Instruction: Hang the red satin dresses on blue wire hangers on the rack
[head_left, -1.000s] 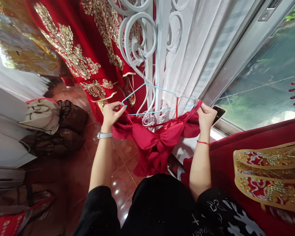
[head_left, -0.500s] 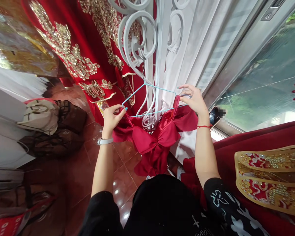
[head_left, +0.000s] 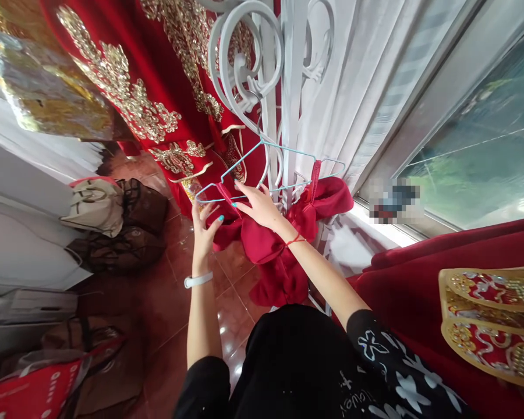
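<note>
A red dress (head_left: 266,241) with ruffled sleeves hangs by its straps on a light blue wire hanger (head_left: 288,147). The hanger's hook catches on a white scrolled metal rack (head_left: 287,87). Both straps lie over the hanger, one near each end. My left hand (head_left: 204,230) is beside the hanger's left end, thumb and fingers apart, under the left strap (head_left: 228,194). Reaching across the dress, my right hand (head_left: 262,208) has its fingers stretched out close to that strap; whether they touch it I cannot tell. The right strap (head_left: 315,179) has no hand on it.
Red garments with gold sequins (head_left: 133,99) hang at the left of the rack. Brown and cream bags (head_left: 100,206) stand on the tiled floor. White curtains (head_left: 344,75) and a window (head_left: 475,128) are at the right, above a red cloth with gold-embroidered pieces (head_left: 484,297).
My right hand has let go of the right strap and crossed left to the left strap. My left hand has loosened its pinch, fingers now apart, and moved slightly down.
</note>
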A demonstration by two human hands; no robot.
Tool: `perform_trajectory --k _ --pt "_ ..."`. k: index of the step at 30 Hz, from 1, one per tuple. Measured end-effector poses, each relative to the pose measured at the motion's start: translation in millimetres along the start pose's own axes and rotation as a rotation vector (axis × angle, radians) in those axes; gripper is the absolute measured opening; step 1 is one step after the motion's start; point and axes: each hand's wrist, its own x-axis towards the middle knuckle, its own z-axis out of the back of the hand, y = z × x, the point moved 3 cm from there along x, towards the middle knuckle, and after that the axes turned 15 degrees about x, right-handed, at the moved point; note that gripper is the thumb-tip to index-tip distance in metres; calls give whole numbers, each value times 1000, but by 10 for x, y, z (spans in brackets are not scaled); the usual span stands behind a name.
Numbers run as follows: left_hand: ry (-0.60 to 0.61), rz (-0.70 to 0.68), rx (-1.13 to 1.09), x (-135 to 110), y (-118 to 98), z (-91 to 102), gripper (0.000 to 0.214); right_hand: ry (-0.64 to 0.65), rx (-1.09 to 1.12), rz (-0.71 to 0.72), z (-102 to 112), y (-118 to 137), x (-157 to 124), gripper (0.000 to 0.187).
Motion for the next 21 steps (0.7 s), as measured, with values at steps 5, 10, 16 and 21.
perform_trajectory --k 5,10,16,21 --pt "23 104 26 -244 230 19 94 -62 -77 -172 -192 43 126 32" --pt "-74 236 -15 -249 261 -71 81 -90 -7 -154 -172 5 86 22" --pt "-131 169 139 -44 46 83 45 -100 44 -135 -130 -16 4 19" --pt "84 -90 346 504 -537 335 24 -81 63 -141 -130 22 -21 18"
